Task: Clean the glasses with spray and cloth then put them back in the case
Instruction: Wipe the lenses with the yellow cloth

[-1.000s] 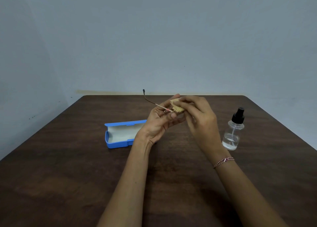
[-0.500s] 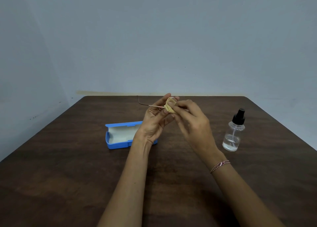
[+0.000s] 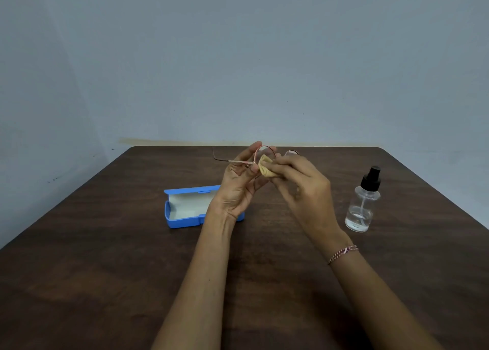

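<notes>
L hand (image 3: 238, 188) w/ glasses (image 3: 234, 161), R hand (image 3: 304, 188) cloth (image 3: 266, 168)

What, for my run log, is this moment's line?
wiping; left hand holds glasses; right hand presses cloth to glasses; case open; spray bottle upright

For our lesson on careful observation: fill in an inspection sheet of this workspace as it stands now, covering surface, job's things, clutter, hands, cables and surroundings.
Surface: dark wooden table.
Job's things: glasses held up above the table, one temple pointing left; yellow cloth against a lens; blue glasses case lying open, pale lining showing; clear spray bottle with black pump, upright at the right, a little liquid in the bottom.
Clutter: nothing seen.
Hands: left hand holds the glasses near the hinge; right hand pinches the cloth; woven bracelet on the right wrist.
Cables: nothing seen.
Surroundings: pale blue-grey wall behind the table.
</notes>
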Motion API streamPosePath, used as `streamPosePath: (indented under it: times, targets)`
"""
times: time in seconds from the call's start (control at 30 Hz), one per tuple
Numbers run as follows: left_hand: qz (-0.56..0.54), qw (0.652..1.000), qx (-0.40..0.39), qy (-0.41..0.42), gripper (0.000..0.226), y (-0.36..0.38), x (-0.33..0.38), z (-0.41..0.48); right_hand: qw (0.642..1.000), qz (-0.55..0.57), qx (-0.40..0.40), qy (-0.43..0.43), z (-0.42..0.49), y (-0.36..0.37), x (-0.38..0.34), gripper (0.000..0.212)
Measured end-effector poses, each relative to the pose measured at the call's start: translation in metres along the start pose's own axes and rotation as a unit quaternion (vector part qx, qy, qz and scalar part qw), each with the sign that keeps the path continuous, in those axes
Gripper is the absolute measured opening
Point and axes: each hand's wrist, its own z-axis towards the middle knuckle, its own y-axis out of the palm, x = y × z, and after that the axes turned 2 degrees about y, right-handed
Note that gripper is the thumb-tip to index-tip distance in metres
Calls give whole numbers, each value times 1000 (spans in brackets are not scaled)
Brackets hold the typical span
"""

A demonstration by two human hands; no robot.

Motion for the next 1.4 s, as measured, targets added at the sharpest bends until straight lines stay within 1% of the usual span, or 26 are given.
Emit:
streamPosePath:
  times: [0.07,0.17,0.27,0.37,0.43,0.53,0.67,0.77,0.9,1.03,1.1,1.2,1.4]
  targets:
    - [-9,1000,-2,1,52,0,0,0,1000,-22,-4,0,0,-4,4,24]
    - [-3,1000,-5,-12,54,2,-3,1,998,-50,11,19,1,-5,6,30]
    - [0,1000,-3,-20,54,3,-5,0,999,-47,17,17,1,-2,1,33]
    - [-15,1000,-1,-7,51,1,-3,0,1000,-25,-7,-10,1,1,-1,30]
    - [-22,1000,-1,5,50,-2,-2,0,999,-35,-23,-14,0,0,1,29]
    - [-13,1000,-1,-2,52,0,-3,1,998,-60,0,19,2,-4,5,30]
    - [-4,1000,-6,-25,55,5,-9,2,997,-71,27,31,3,-5,4,29]
    - [-2,1000,-2,-27,54,4,-9,1,999,-38,10,24,2,-1,0,31]
    - [-25,1000,-1,0,50,0,-3,0,999,-15,-30,-15,0,0,1,28]
    - [-13,1000,-5,-14,50,2,-4,-1,999,-51,10,16,2,-5,4,30]
    - [-3,999,-16,-28,52,4,-7,-1,998,-55,23,13,3,-7,3,33]
    - [1,999,-22,-36,53,4,-8,-2,998,-60,18,-1,3,-6,2,35]
    - [3,1000,-5,-18,52,3,-8,0,996,-80,16,36,1,-4,6,33]
